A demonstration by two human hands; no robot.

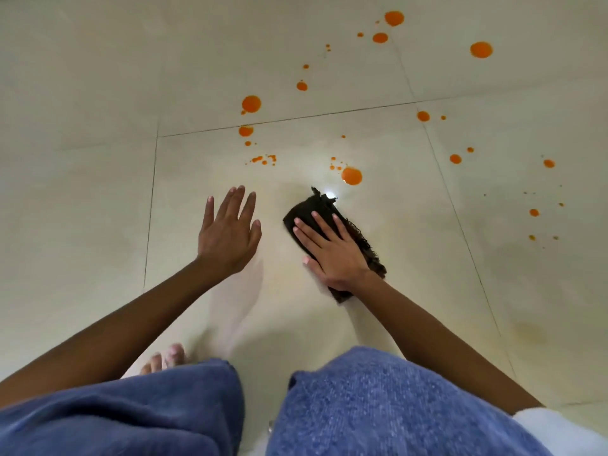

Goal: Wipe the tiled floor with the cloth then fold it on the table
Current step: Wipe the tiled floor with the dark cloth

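Note:
A dark brown folded cloth (pixel 307 209) with frayed edges lies flat on the pale tiled floor (pixel 98 192). My right hand (pixel 332 250) presses down on it, palm flat and fingers spread over the fabric. My left hand (pixel 228 230) hovers just left of the cloth, fingers apart, holding nothing. Several orange drops dot the tiles beyond the cloth; the nearest large drop (pixel 351 176) sits just past the cloth's far end. A faint yellowish smear shows on the tile around my hands.
More orange drops spread far right (pixel 481 49) and far centre (pixel 251 104). Dark grout lines cross the floor. My knees in blue fabric (pixel 378 406) fill the bottom, with bare toes (pixel 164 357) at lower left. No table is in view.

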